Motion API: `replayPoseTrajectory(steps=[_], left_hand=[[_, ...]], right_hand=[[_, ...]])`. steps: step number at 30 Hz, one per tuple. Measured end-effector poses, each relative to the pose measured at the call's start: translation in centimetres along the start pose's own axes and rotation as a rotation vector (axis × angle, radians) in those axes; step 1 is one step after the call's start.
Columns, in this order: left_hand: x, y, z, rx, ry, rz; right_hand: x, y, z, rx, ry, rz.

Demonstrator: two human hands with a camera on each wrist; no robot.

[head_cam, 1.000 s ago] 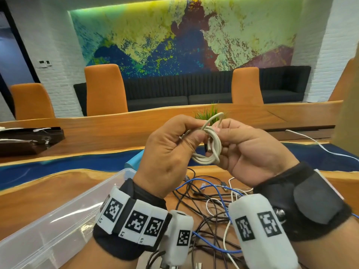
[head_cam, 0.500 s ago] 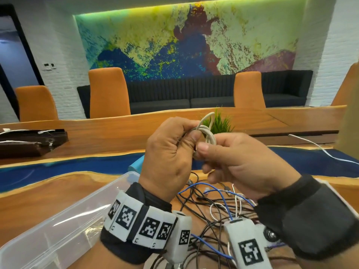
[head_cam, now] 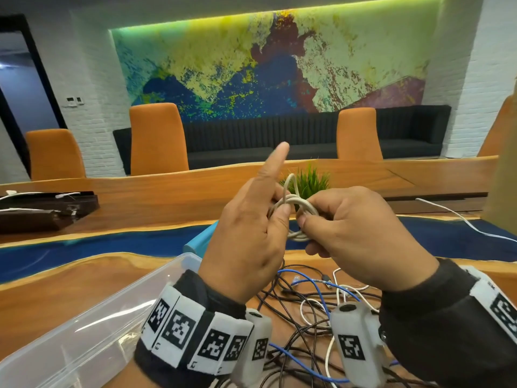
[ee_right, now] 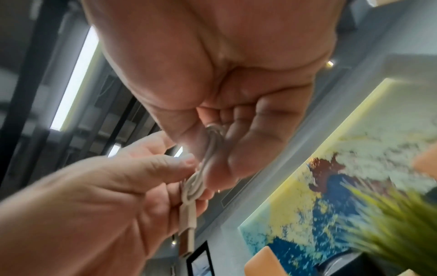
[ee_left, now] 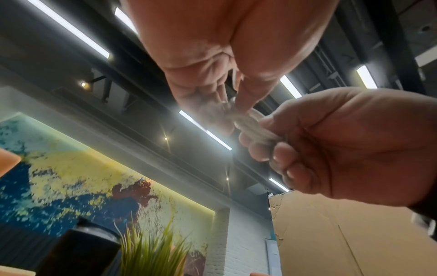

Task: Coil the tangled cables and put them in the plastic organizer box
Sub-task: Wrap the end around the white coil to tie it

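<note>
A tangled heap of black, blue and white cables (head_cam: 307, 303) lies nearest, beside the clear plastic organizer box (head_cam: 92, 326). Above it, the left hand (head_cam: 251, 236) and right hand (head_cam: 361, 236) pinch a small coiled white cable (head_cam: 296, 208), index finger raised. Only the right wrist view shows its plug (ee_right: 187, 216) hanging downward.

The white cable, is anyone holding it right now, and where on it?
Yes. Both hands hold the coiled white cable: the right hand pinches the coil's right side, the left hand pinches its left side.

Cable tangle (head_cam: 305, 309), organizer box (head_cam: 92, 326) on table (head_cam: 50, 278)
</note>
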State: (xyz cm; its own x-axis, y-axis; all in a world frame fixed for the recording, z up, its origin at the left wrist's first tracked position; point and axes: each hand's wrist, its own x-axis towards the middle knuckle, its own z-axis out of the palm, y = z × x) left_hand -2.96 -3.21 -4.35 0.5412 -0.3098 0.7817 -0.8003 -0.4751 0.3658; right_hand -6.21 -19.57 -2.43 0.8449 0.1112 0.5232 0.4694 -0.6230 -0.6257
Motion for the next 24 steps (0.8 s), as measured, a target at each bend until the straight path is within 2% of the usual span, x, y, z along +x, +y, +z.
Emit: replayPoseTrajectory(steps=[2, 4, 5, 7, 9, 12, 17, 24], left_hand=[[0.0, 0.1, 0.0, 0.068, -0.036, 0.035], [0.1, -0.3, -0.1, 0.060, -0.004, 0.040], [0.2, -0.5, -0.2, 0.012, 0.015, 0.012], [0.3, -1.0, -0.8, -0.106, 0.031, -0.050], [0.4, -1.1, -1.3, -0.186, 0.003, -0.058], [0.1, -0.3, -1.2, -0.211, -0.058, -0.026], [0.0, -0.1, -0.9, -0.243, -0.109, -0.037], [0.1, -0.5, -1.1, -0.118, -0.050, -0.039]], right_hand=[[0.0, 0.1, 0.2, -0.074, 0.020, -0.024], [0.1, 0.2, 0.4, -0.046, 0.032, -0.016], [0.1, 0.2, 0.5, 0.066, 0.021, 0.015], [0.2, 0.0, 0.6, 0.441, -0.066, 0.122], [0.3, 0.2, 0.6, 0.768, -0.126, 0.220], [0.8, 0.9, 0.7, 0.948, -0.113, 0.299], [1.1, 2.0, 1.0, 1.087, -0.096, 0.357], [0.8, 1.7, 0.2, 0.913, -0.229, 0.379]])
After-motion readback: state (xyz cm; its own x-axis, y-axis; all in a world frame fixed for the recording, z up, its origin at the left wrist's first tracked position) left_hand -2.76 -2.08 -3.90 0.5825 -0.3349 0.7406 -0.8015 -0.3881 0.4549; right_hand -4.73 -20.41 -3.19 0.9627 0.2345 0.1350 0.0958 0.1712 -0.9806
